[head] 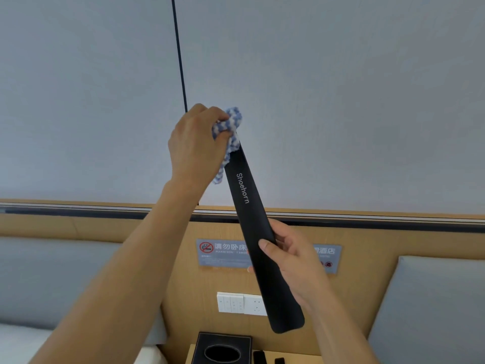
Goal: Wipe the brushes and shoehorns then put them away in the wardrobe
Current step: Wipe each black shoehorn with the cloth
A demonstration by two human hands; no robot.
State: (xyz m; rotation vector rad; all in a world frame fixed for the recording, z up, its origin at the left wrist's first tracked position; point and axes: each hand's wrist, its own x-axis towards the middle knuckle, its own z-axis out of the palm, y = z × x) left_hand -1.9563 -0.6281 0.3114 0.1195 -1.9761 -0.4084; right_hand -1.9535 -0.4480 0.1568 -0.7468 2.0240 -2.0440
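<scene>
Above the tissue box (221,349), right hand (294,261) grips a black shoehorn (252,219) mid-blade. Left hand (195,147) pinches a cloth (231,127) round its upper end. Looks stiff, light, slick; hold mid-length.

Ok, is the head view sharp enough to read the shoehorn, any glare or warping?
Head view: soft, even light, no glare; "Shoehorn" print on the shoehorn is legible; the sign behind is slightly blurred; wide-angle bend shows along the headboard ledge.

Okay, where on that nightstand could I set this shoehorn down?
Little room shows: the nightstand strip holds the tissue box and small black items. Bare wood shows only right of them, cut off by the frame edge.
</scene>
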